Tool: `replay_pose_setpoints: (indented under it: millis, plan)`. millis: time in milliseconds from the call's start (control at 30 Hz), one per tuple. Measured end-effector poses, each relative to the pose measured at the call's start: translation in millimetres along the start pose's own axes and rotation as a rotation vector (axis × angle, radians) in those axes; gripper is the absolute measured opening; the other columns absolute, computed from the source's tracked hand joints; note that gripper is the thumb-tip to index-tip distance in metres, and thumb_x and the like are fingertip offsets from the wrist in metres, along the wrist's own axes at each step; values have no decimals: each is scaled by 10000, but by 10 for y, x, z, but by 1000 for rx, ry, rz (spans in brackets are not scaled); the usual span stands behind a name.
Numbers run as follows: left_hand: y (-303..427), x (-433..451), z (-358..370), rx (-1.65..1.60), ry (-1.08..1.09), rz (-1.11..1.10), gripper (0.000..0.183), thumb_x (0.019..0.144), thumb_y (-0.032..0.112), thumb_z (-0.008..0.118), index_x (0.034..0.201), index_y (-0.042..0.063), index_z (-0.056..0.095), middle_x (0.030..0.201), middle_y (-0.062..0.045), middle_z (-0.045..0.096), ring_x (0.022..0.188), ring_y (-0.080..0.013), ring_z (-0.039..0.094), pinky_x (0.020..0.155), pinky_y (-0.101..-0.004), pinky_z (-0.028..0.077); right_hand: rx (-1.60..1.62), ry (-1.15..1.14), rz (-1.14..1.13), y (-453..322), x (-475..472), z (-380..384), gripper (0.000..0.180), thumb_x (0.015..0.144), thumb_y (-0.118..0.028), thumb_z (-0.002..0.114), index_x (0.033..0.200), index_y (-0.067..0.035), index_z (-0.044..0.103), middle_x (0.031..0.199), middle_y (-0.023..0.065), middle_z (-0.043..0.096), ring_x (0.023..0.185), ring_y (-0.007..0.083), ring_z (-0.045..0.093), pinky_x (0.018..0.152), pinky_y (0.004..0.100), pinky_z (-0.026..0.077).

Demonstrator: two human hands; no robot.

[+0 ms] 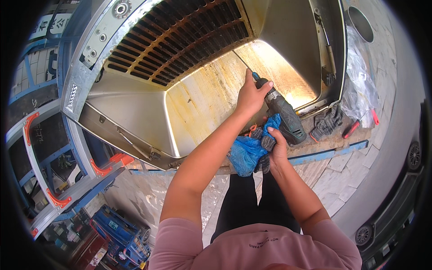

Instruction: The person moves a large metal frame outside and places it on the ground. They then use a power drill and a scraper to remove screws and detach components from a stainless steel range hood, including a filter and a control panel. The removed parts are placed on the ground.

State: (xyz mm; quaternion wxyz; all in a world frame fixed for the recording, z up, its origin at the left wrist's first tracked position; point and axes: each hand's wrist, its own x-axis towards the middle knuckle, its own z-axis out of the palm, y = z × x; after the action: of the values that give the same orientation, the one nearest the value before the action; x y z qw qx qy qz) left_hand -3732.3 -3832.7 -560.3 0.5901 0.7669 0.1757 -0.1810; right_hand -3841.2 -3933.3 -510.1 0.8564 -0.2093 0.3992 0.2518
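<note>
My left hand [252,94] is at the front of a dark cordless drill [285,113], its fingers around the chuck area and the blue collar of a long thin bit [242,60]. The bit points into a greasy stainless-steel range hood [131,108]. Beside the drill body, my right hand [278,145] grips a bundle of grey knit gloves [268,143] and crumpled blue plastic [246,153]. The bundle hides the drill's handle, so I cannot tell whether that hand also holds it. A rusty slotted grille [182,40] spans the hood's upper part.
Another grey knit glove [327,122] lies right of the drill on the worn bench [312,130], near a red-handled screwdriver [352,128] and clear plastic bags [359,74]. A metal pot [361,24] is at far right. An aluminium ladder [79,145] leans at left.
</note>
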Motion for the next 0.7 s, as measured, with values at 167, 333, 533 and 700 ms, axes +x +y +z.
replay_pose_setpoints:
  millis: [167, 333, 533, 700]
  plan:
    - [23, 171, 39, 136, -72, 8, 865, 774, 390, 610, 1322, -110, 165, 1146, -323, 482, 1073, -362, 511, 894, -349, 411, 41, 29, -64, 60, 126, 24, 457, 764, -165, 534, 1196, -58, 431, 992, 155, 578, 888, 263, 594, 818, 384, 479]
    - [35, 276, 17, 189, -106, -44, 863, 769, 393, 614, 1329, -95, 174, 1158, -304, 486, 1076, -355, 510, 897, -350, 411, 59, 66, -130, 149, 265, 38, 423, 764, -182, 543, 1166, -69, 477, 987, 104, 581, 878, 235, 593, 805, 362, 475]
    - [-18, 336, -17, 193, -102, -39, 857, 768, 390, 618, 1333, -84, 181, 1163, -298, 487, 1079, -349, 510, 897, -348, 408, 173, 40, -69, 220, 331, 93, 419, 771, -178, 534, 1174, -80, 472, 1026, 126, 580, 899, 240, 587, 822, 368, 464]
    - [-31, 355, -32, 207, -110, -47, 857, 766, 386, 621, 1337, -76, 181, 1168, -297, 484, 1083, -353, 507, 906, -350, 402, 222, 25, -83, 280, 393, 80, 424, 773, -170, 529, 1181, -75, 465, 1030, 133, 579, 916, 240, 582, 835, 366, 458]
